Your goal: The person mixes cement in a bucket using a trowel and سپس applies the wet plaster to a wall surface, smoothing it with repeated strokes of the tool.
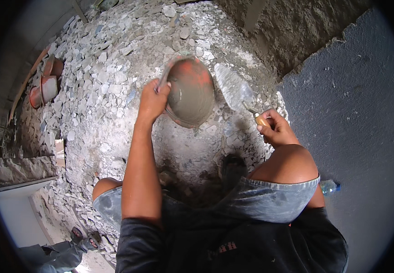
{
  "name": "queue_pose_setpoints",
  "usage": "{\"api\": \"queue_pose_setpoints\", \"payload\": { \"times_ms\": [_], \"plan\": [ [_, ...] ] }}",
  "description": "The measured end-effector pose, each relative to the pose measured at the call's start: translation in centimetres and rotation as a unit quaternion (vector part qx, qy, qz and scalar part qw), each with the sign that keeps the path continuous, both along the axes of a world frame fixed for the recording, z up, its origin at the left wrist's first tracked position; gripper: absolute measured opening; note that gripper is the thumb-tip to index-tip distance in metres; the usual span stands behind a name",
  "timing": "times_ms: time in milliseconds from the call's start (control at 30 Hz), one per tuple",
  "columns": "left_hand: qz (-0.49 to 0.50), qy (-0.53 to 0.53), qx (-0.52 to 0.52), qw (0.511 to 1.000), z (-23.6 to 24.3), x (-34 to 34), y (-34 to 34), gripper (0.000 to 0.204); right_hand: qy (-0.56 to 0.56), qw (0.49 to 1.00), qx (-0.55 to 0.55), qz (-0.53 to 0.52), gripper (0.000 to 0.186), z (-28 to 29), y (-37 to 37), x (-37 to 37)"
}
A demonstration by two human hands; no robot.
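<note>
My left hand (154,101) grips the left rim of a round orange-red bucket (190,72), whose mouth is tilted toward me. Wet grey mortar (189,102) coats its inside and fills the lower part. To the right of the bucket, my right hand (275,128) is wrapped round the wooden handle of a pointing trowel (234,87). The trowel's metal blade is blurred and points up and left, just apart from the bucket's rim.
Broken rubble (110,68) covers the ground. More orange buckets (47,88) lie at the far left. A grey wall (347,100) rises on the right, with rough mortar (306,32) above. A plastic bottle (329,187) is beside my right knee. Another person's legs (58,255) show lower left.
</note>
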State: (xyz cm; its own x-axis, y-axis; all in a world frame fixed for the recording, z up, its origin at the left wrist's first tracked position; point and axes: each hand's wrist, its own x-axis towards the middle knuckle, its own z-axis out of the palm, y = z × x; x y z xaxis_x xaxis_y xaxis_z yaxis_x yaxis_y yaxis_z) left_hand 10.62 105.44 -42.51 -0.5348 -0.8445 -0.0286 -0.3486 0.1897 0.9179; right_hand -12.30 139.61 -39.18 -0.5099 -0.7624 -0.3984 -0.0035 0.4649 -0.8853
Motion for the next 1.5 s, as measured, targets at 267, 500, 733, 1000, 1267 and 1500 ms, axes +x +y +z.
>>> {"api": "queue_pose_setpoints", "payload": {
  "times_ms": [267, 500, 733, 1000, 1267, 1500],
  "plan": [
    [-0.008, -0.082, -0.117, 0.990, -6.1, 2.4, -1.8, 0.030, 0.208, 0.940, -0.036, 0.270, 0.046, -2.2, -6.6, 0.8],
    [-0.040, -0.063, 0.030, 0.997, -3.9, 1.4, -0.1, 0.030, 0.554, 0.782, -0.125, 0.257, 0.034, -5.1, -14.9, 3.1],
    [-0.026, -0.044, 0.077, 0.996, -4.0, 3.8, -0.9, 0.033, 0.534, 0.755, -0.077, 0.372, 0.032, -8.4, -12.2, 4.2],
    [-0.048, -0.060, 0.006, 0.997, -3.6, 2.4, 0.0, 0.034, 0.515, 0.791, -0.111, 0.312, 0.029, -6.9, -14.1, 4.8],
    [-0.027, -0.059, -0.015, 0.998, -4.1, 1.2, 0.1, 0.034, 0.471, 0.840, -0.104, 0.247, 0.036, -6.0, -13.0, 3.4],
    [-0.022, -0.064, -0.073, 0.995, -4.7, 1.6, 0.1, 0.033, 0.447, 0.822, 0.002, 0.353, 0.035, -5.5, -10.7, 3.6]
  ]
}}
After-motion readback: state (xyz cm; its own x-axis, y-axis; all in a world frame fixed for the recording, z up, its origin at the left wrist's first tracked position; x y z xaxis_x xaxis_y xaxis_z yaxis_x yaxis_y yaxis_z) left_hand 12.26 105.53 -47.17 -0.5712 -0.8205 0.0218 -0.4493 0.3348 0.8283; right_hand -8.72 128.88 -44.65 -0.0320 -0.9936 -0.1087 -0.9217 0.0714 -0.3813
